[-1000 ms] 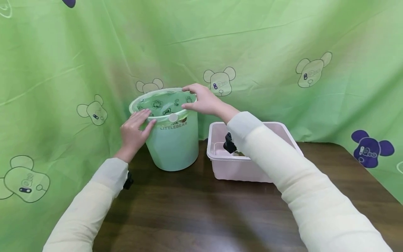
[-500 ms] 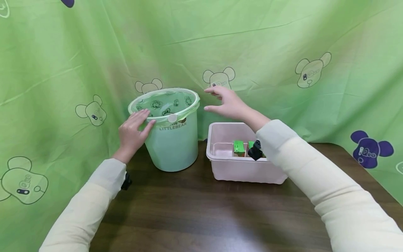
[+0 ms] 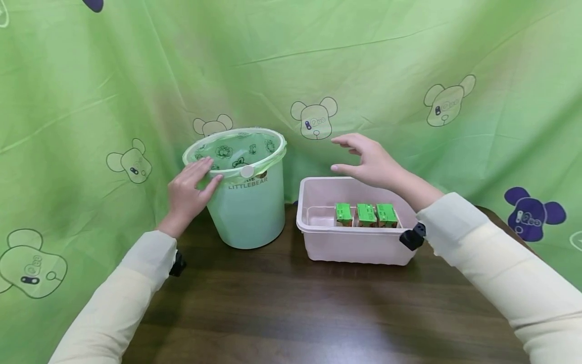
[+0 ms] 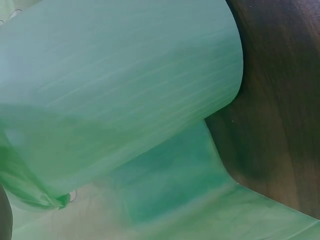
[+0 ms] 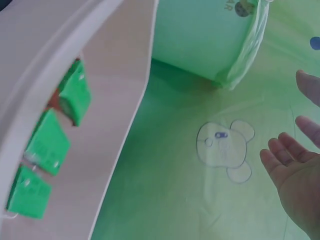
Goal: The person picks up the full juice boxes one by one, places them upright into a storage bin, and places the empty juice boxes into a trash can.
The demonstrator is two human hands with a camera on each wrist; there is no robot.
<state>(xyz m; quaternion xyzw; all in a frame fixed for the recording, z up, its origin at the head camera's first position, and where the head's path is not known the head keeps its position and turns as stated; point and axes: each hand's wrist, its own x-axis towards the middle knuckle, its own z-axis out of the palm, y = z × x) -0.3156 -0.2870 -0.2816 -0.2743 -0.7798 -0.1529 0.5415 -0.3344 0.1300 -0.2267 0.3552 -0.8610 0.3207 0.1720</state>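
Observation:
A light green trash can point(image 3: 247, 212) stands on the table, with a patterned green trash bag point(image 3: 236, 149) lining its inside and folded over the rim. My left hand point(image 3: 188, 194) rests at the front left of that rim, fingers straight and thumb spread. My right hand point(image 3: 375, 162) hangs in the air above the back of a pink bin point(image 3: 354, 247), fingers apart and holding nothing. Inside the bin, 3 small boxes with green tops point(image 3: 366, 215) stand in a row toward the front; the right wrist view shows the boxes point(image 5: 48, 142) at its left side.
A dark wooden table point(image 3: 291, 313) carries both containers. Behind and to the left hangs a green curtain point(image 3: 377, 65) printed with bear heads. A narrow gap separates the trash can from the bin.
My right hand has left the trash can's rim and moved right, over the bin, bringing the green-topped boxes into sight. My left hand has stayed at the rim.

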